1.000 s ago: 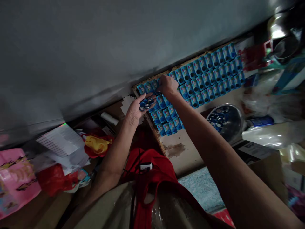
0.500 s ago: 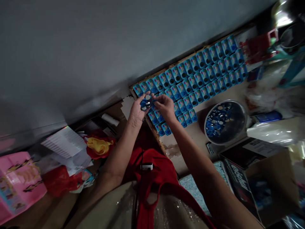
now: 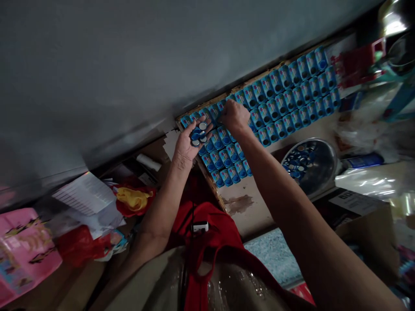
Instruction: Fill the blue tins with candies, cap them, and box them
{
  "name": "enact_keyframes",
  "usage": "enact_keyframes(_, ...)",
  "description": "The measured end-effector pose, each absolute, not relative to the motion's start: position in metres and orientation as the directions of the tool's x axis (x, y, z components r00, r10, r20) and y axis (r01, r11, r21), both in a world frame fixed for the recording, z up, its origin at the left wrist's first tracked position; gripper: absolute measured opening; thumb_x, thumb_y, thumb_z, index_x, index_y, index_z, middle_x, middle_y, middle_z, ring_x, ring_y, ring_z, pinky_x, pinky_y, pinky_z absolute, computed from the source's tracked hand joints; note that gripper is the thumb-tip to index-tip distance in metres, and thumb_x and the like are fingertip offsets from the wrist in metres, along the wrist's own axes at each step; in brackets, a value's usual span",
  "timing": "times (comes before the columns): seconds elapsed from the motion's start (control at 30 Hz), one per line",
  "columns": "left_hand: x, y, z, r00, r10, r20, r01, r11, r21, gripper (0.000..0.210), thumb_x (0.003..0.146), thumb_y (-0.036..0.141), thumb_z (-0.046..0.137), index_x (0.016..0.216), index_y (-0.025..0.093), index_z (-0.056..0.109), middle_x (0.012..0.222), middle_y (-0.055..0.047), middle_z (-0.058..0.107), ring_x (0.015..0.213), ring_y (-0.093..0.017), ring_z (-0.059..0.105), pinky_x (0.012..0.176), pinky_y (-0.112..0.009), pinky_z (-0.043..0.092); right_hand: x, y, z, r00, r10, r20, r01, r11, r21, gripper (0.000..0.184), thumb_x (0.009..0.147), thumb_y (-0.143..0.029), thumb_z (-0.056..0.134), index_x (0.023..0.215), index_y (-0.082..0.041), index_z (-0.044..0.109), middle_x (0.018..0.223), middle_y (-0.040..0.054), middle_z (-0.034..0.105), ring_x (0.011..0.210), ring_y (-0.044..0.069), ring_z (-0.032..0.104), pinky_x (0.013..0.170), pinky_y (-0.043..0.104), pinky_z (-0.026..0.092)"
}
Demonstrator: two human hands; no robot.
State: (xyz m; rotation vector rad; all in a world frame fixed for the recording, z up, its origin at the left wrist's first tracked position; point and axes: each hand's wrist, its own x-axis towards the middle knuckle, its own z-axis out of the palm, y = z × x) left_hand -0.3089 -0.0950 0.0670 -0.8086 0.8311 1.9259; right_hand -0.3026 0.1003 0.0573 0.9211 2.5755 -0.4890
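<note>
My left hand (image 3: 187,144) is palm up, its fingers curled around several small round blue-and-silver discs (image 3: 195,134). Just right of it, my right hand (image 3: 236,115) reaches over the back row, its fingers closed and pointing down; whatever they hold is hidden behind the hand. Beneath both hands, blue blister-style packs (image 3: 271,111) lie in slanting rows on a board. Some packs show a blue disc in their round hollow, while others show a dark hollow. My right forearm covers part of the front rows.
A metal bowl (image 3: 327,166) of more discs stands right of my forearm. Near it are an open cardboard box (image 3: 369,235) and clear plastic bags (image 3: 366,181). A grey wall (image 3: 129,65) borders the board's back. Papers (image 3: 86,194) and a pink plastic item (image 3: 26,250) are at left.
My right hand has left my left palm, moving up and right over the back row. The left hand has stayed nearly in place with its discs; the view has shifted slightly.
</note>
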Motion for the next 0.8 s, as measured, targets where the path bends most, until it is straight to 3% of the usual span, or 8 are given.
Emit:
enact_keyframes(0.1, -0.308, -0.093, 0.072, -0.412, 0.459, -0.787, -0.888, -0.395, 0.235, 0.031, 0.115, 0.032, 0.055, 0.115, 0.019, 0.083, 0.114, -0.009, 0.088, 0.133, -0.026, 0.079, 0.113, -0.038, 0.065, -0.311, 0.106, 0.059, -0.698, 0.544, -0.466, 0.689, 0.687, -0.229, 0.033, 0.078, -0.016, 0.090, 0.106, -0.026, 0.074, 0.115, 0.0098, 0.081, 0.112, 0.036, 0.075, 0.091, 0.046, 0.057)
enact_keyframes(0.27, -0.303, -0.096, 0.074, -0.376, 0.442, -0.815, -0.905, -0.363, 0.220, 0.029, 0.113, 0.030, 0.056, 0.120, 0.019, 0.082, 0.109, -0.009, 0.088, 0.121, -0.025, 0.083, 0.108, -0.037, 0.067, -0.275, 0.078, 0.075, -0.846, 0.442, -0.298, 0.531, 0.747, -0.400, 0.018, 0.096, -0.018, 0.068, 0.111, -0.026, 0.076, 0.116, 0.0085, 0.079, 0.111, 0.031, 0.073, 0.095, 0.042, 0.055)
enact_keyframes(0.37, -0.302, -0.096, 0.065, -0.336, 0.432, -0.837, -0.924, -0.325, 0.203, 0.023, 0.111, 0.031, 0.063, 0.119, 0.019, 0.081, 0.093, -0.004, 0.087, 0.093, -0.020, 0.086, 0.093, -0.031, 0.070, -0.245, 0.056, 0.086, -0.943, 0.269, -0.194, 0.332, 0.773, -0.540, 0.030, 0.100, -0.014, 0.059, 0.118, -0.026, 0.080, 0.123, 0.0094, 0.076, 0.109, 0.027, 0.072, 0.096, 0.038, 0.056)
enact_keyframes(0.43, -0.301, -0.094, 0.059, -0.301, 0.393, -0.869, -0.938, -0.285, 0.196, 0.018, 0.111, 0.031, 0.066, 0.107, 0.018, 0.080, 0.077, 0.000, 0.080, 0.067, -0.015, 0.079, 0.078, -0.024, 0.068, -0.232, 0.051, 0.089, -0.978, 0.121, -0.170, 0.201, 0.770, -0.605, 0.042, 0.096, -0.007, 0.058, 0.123, -0.027, 0.083, 0.131, 0.0099, 0.074, 0.116, 0.026, 0.072, 0.100, 0.036, 0.056)
enact_keyframes(0.5, -0.299, -0.091, 0.056, -0.269, 0.368, -0.890, -0.950, -0.251, 0.183, 0.019, 0.110, 0.029, 0.067, 0.098, 0.017, 0.076, 0.067, 0.003, 0.074, 0.053, -0.011, 0.069, 0.069, -0.021, 0.065, -0.227, 0.054, 0.088, -0.984, 0.009, -0.180, 0.123, 0.764, -0.634, 0.049, 0.092, -0.002, 0.060, 0.126, -0.027, 0.085, 0.132, 0.0099, 0.074, 0.120, 0.027, 0.072, 0.102, 0.035, 0.056)
enact_keyframes(0.63, -0.292, -0.083, 0.059, -0.227, 0.421, -0.878, -0.957, -0.263, 0.121, 0.018, 0.110, 0.024, 0.064, 0.102, 0.016, 0.077, 0.079, -0.002, 0.082, 0.074, -0.017, 0.082, 0.088, -0.030, 0.070, -0.223, 0.072, 0.083, -0.974, 0.021, -0.224, 0.168, 0.729, -0.664, 0.037, 0.093, -0.011, 0.072, 0.122, -0.027, 0.088, 0.117, 0.0085, 0.078, 0.105, 0.027, 0.076, 0.095, 0.035, 0.059)
enact_keyframes(0.8, -0.287, -0.073, 0.065, -0.258, 0.462, -0.849, -0.945, -0.301, 0.124, 0.023, 0.110, 0.021, 0.060, 0.115, 0.015, 0.082, 0.100, -0.008, 0.087, 0.101, -0.022, 0.086, 0.108, -0.039, 0.067, -0.216, 0.082, 0.073, -0.918, 0.313, -0.245, 0.359, 0.388, -0.849, 0.028, 0.088, -0.026, 0.075, 0.112, -0.022, 0.088, 0.101, 0.0057, 0.083, 0.091, 0.024, 0.078, 0.085, 0.036, 0.063)
